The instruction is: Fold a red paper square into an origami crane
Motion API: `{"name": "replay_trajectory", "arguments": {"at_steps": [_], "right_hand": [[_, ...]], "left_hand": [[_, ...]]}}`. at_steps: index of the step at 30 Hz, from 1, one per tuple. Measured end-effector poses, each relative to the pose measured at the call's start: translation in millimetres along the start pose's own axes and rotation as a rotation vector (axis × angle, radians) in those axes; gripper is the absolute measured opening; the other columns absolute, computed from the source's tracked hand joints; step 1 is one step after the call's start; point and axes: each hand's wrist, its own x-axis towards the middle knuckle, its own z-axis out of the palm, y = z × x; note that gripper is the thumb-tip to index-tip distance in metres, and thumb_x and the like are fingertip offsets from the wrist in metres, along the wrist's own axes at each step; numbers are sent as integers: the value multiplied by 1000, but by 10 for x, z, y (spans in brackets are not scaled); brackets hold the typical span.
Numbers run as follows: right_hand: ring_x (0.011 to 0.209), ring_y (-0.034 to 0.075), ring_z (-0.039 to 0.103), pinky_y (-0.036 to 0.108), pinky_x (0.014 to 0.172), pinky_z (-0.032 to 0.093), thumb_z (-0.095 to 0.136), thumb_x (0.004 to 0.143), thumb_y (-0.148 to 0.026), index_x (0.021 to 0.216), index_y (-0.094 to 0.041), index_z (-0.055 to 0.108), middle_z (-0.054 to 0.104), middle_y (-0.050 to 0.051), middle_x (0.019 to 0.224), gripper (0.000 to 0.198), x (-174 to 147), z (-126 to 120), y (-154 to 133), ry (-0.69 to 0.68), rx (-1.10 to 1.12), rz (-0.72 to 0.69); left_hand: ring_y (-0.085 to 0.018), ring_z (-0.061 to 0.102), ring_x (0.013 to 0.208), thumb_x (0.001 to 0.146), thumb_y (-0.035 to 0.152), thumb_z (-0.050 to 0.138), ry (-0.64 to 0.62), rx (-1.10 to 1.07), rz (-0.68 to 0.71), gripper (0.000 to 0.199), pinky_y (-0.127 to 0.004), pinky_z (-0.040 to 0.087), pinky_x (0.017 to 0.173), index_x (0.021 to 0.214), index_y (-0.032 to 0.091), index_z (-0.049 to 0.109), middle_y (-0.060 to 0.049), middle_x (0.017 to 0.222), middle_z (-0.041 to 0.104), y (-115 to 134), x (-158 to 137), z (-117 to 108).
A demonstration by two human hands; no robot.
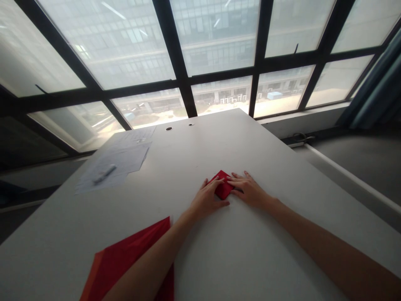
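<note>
A small folded piece of red paper point(223, 190) lies on the white table point(200, 146), diamond-shaped as I look at it. My left hand point(206, 196) rests on its left side, fingers stretched over the paper and thumb apart near its lower corner. From the right, my right hand point(247, 190) lays its spread fingertips on the paper's right corner. Parts of the paper's edges are hidden under the fingers. Under my left forearm are larger red sheets point(134, 246) with an orange edge showing at the left.
White printed papers point(125, 156) lie at the table's far left, with a blurred pen-like object point(105, 173) on them. A round cable hole point(169, 128) is near the far edge. Large windows point(216, 37) stand behind the table, and a blue curtain point(369, 92) hangs at right.
</note>
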Motion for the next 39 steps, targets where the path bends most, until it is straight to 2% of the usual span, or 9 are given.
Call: {"name": "replay_trajectory", "arguments": {"at_steps": [4,7,10,15,19,26,30,34,39], "right_hand": [[139,28,41,62,114,20,54,94,-25,136,-31,55,54,7,143,42,11,-8,16,9,28,6],[136,27,45,61,113,22,55,95,-27,127,-32,63,57,5,140,34,11,6,31,33,19,8],[133,25,49,56,114,24,52,96,-28,114,-32,71,62,2,135,26,15,22,42,69,16,9],[125,22,56,50,112,28,53,96,-26,106,-29,74,69,3,125,23,59,50,30,133,-2,19],[113,21,62,45,111,30,53,95,-23,100,-25,73,73,4,113,21,107,61,0,204,14,47],[100,20,61,31,92,44,57,93,-23,114,-21,65,70,6,105,23,124,49,-19,261,41,105],[95,20,60,33,89,43,58,91,-18,93,-21,71,68,5,95,13,124,74,20,288,0,164],[95,23,59,37,87,43,61,88,-19,86,-21,71,68,6,92,10,121,80,55,344,-59,279],[107,24,59,39,96,44,47,96,-20,111,-20,69,69,9,112,27,84,31,-27,380,-43,216]], "left_hand": [[-20,46,136,90,46,57,37,-49,-28,39,-46,17,122,124,27,56,-3,137,59,-12,23,25],[-20,43,138,97,42,45,34,-67,-23,29,-47,16,122,113,26,62,-2,133,62,-7,35,16],[-19,42,139,99,39,41,11,-75,-4,29,-49,14,122,112,27,64,-1,135,61,-5,35,-2],[-20,43,139,91,42,58,16,-98,-6,31,-48,13,122,119,29,60,0,135,61,-22,24,-5],[-20,47,135,90,40,58,43,-89,-32,38,-47,15,123,126,29,57,-1,135,61,-19,22,5],[-15,57,123,95,20,42,110,-104,-24,48,-42,17,122,142,31,45,1,137,60,-36,43,38],[-19,53,128,91,13,44,80,-82,18,44,-46,18,121,127,30,63,0,138,58,-67,43,49],[-19,54,128,90,13,46,78,-78,12,42,-46,17,121,124,28,66,-1,138,59,-72,48,58],[-17,53,129,90,11,46,94,-43,26,46,-46,20,120,130,30,61,-2,137,59,-64,49,62]]}}
